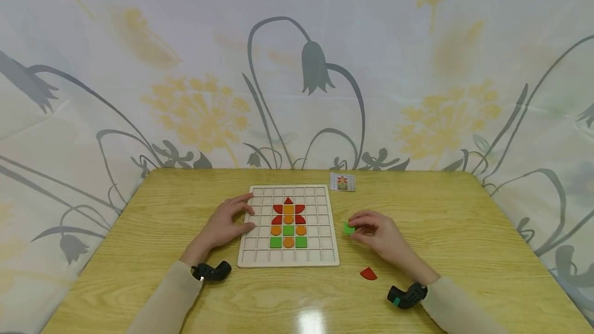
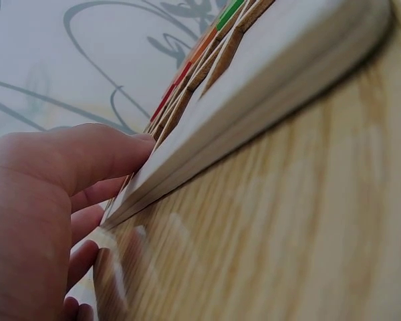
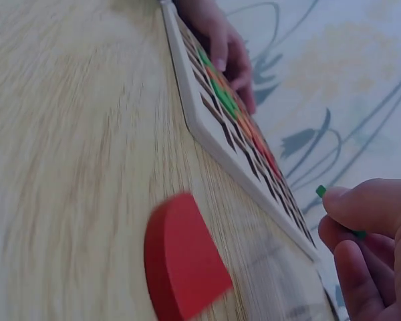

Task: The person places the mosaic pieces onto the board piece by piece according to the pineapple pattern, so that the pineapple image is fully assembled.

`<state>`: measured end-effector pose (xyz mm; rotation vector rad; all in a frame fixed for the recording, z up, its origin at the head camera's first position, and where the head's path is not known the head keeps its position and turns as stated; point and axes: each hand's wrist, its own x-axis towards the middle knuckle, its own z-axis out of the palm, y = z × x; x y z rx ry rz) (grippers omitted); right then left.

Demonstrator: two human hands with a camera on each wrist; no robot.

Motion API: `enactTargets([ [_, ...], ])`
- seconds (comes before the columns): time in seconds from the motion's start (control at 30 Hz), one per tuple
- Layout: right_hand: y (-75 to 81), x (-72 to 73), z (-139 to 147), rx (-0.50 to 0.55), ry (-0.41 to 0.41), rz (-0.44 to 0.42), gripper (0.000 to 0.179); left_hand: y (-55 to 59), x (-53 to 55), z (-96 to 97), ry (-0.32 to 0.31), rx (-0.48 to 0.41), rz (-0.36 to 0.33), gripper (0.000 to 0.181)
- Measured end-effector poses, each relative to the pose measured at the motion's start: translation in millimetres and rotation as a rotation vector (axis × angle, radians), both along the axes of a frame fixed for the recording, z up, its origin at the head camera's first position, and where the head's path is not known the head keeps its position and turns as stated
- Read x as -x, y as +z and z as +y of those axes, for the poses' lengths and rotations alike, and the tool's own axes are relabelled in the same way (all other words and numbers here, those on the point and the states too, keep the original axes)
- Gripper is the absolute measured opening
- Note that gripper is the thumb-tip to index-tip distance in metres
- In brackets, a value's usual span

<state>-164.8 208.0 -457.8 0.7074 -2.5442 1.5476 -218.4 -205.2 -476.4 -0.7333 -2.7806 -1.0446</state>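
A pale wooden grid board (image 1: 250, 257) lies flat on the table. Red, orange and green pieces fill several of its middle cells, topped by a red triangle (image 1: 288, 201). My left hand (image 1: 227, 223) rests at the board's left edge, its thumb and fingertips touching the rim; the left wrist view shows the thumb (image 2: 113, 157) against it. To the board's right, my right hand (image 1: 380, 233) pinches a green square tile (image 1: 348, 229) between thumb and fingers. Most of that tile is hidden by the fingers in the right wrist view. A red quarter-circle piece (image 1: 368, 273) lies near the right hand.
A small pattern card (image 1: 342, 182) with a coloured grid picture lies at the board's far right corner. The wooden table (image 1: 417, 195) reaches back to a wall covering printed with flowers (image 1: 315, 66). Each wrist wears a black camera (image 1: 407, 296).
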Motion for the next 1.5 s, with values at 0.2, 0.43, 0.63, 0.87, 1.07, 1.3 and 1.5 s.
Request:
enactTargets([
  [0.2,-5.4,3.2,-21,0.020,0.019,0.000,0.019,-1.3,-0.5,0.2,0.008,0.004,-0.003,0.018],
  [0.43,-9.7,2.2,-51,-0.023,0.110,0.021,0.015,-0.7,-2.4,1.2,0.008,0.002,-0.010,0.017],
  [0.63,-13.5,0.0,-74,-0.056,0.195,0.062,0.012,-1.6,-2.4,1.3,0.007,0.006,-0.009,0.017],
  [0.87,-20.1,-5.4,-96,-0.068,0.270,0.051,0.010,-3.3,-1.4,1.8,0.009,0.005,-0.007,0.016],
  [1.07,-25.7,-8.0,-106,-0.090,0.280,0.111,0.009,-1.7,-2.2,1.9,0.009,-0.007,-0.009,0.017],
  [1.3,-25.7,-9.0,-109,-0.102,0.293,0.150,0.008,-1.2,-1.1,0.5,0.007,-0.001,-0.006,0.017],
  [1.5,-25.2,-8.2,-109,-0.119,0.293,0.172,0.006,-1.0,-0.2,-0.1,0.006,-0.002,-0.005,0.017],
])
